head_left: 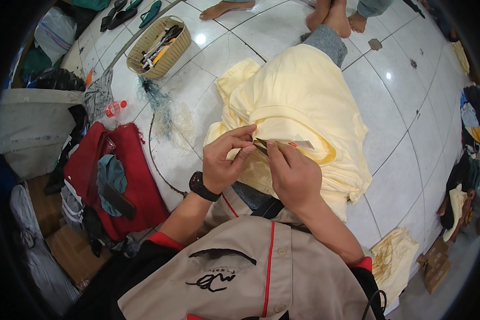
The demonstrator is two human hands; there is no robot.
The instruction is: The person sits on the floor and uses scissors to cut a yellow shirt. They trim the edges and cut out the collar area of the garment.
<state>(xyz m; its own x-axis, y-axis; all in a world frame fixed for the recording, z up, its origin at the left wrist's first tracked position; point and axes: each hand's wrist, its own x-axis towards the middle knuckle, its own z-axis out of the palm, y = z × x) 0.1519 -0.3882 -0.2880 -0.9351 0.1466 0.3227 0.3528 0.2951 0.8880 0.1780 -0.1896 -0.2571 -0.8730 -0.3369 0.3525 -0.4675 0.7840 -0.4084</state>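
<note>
A pale yellow shirt [309, 90] lies spread over my lap and legs, its round neckline facing me. At the neckline's inner edge shows a white label [303, 144] with a small red patch. My right hand [296, 173] is closed on small dark thread snips [260, 145], their pointed tips toward my left fingers. Thumb and fingers of my left hand [224, 160] are pinched together beside those tips, at the left side of the collar. What the left fingers hold is too small to make out. A black watch [202, 186] sits on my left wrist.
A beige basket [165, 58] of tools stands on the tiled floor ahead, left. Loose bluish threads [162, 106] lie nearer. Left are a red cloth [128, 176], a phone [118, 201] and a bottle [116, 108]. Another yellow garment [394, 261] lies right; other people's feet [333, 18] are ahead.
</note>
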